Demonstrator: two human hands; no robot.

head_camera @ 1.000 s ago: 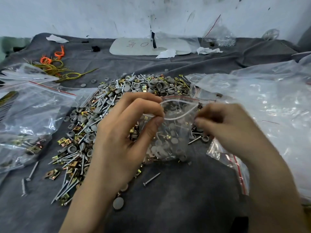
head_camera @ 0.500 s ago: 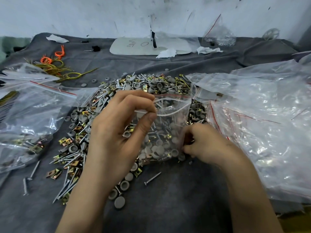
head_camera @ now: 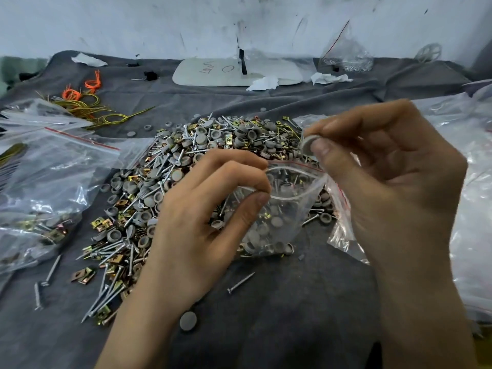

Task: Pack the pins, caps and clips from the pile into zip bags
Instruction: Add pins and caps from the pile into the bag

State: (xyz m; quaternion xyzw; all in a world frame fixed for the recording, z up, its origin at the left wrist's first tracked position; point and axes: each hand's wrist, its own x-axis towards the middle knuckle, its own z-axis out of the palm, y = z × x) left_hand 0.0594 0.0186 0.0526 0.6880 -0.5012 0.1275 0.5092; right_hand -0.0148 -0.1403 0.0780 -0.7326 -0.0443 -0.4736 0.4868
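Head view: the pile [head_camera: 186, 161] of grey caps, silver pins and brass-coloured clips lies in the middle of the worktop [head_camera: 292, 328], which is covered with a dark grey cloth. At the near edge of the pile a small zip bag [head_camera: 282, 219] stands with its mouth open; caps and some pins are already inside it. The left hand [head_camera: 202, 230] holds the near lip of the bag — its grip is a pinch between the thumb and the bent fingers. The right hand [head_camera: 394, 187] is above the far right corner of the bag's mouth, and its grip is narrow, thumb and forefinger pinching one grey cap [head_camera: 307, 145]. Whether this hand touches also the bag's red strip, I cannot tell. Nearer than the pile, one loose cap [head_camera: 188, 320] and one single pin [head_camera: 241, 282] lie on the cloth. Left of the pile are filled bags [head_camera: 48, 187] with mixed parts; right of the pile is a heap of clear bags [head_camera: 468, 161]. Beyond the pile, to the left, are orange and yellow ties [head_camera: 85, 102] — and straight behind it a white board [head_camera: 213, 74] near the wall.
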